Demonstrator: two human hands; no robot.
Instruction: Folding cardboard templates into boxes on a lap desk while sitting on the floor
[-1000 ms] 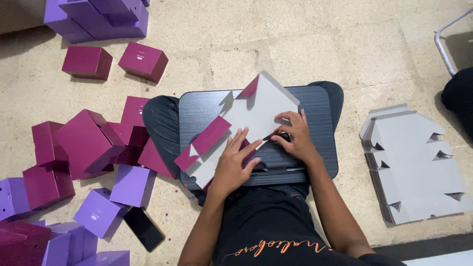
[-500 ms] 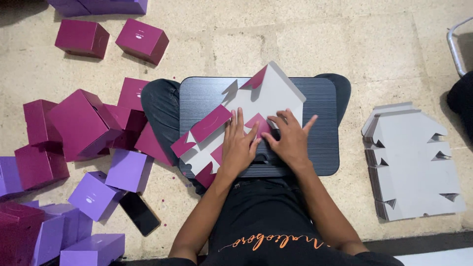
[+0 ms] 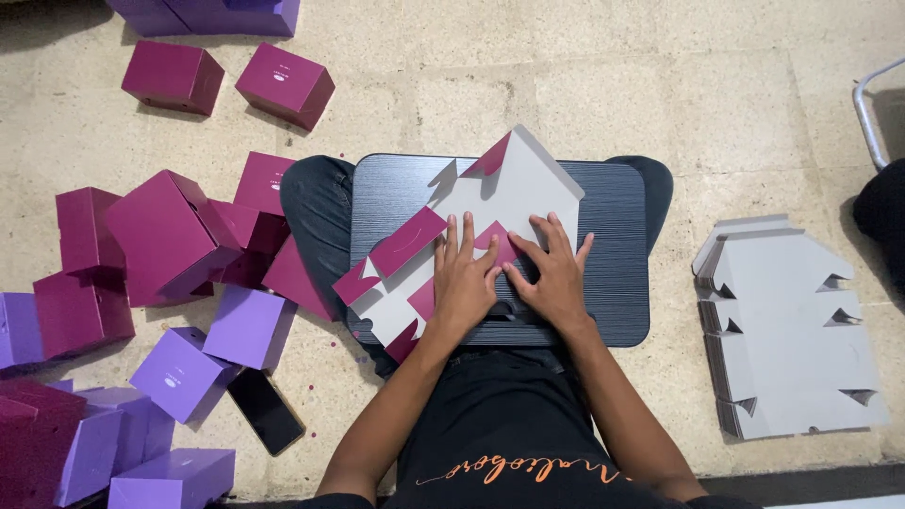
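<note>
Cardboard in the form of a flat, unfolded box blank (image 3: 500, 203), grey on its inner face and magenta on the flaps turned over, lies across a dark ribbed lap tray (image 3: 613, 245) that rests on the person's crossed legs. Both hands press down on the blank near its lower middle. The left hand (image 3: 464, 273) lies flat with fingers spread and straight, palm on the grey face just beside a folded magenta flap (image 3: 405, 242). The right hand (image 3: 551, 269) is likewise flat and spread, fingers fanned, its thumb touching a small magenta flap (image 3: 500, 247) that sits between the two hands. Neither hand is closed around anything; they only bear down on the card.

Out to the right, on the stone tile floor (image 3: 660, 85), a stack of flat grey box blanks (image 3: 792, 330) lies well apart from the tray. To the left, finished boxes are scattered over the floor: magenta boxes (image 3: 160, 236) close beside the person's knee, two more magenta ones (image 3: 226, 83) farther up, and purple boxes (image 3: 212, 353) lower down towards the near edge. A dark phone (image 3: 266, 411) lies flat on the floor among the purple ones. A metal frame (image 3: 872, 108) shows at the right edge.
</note>
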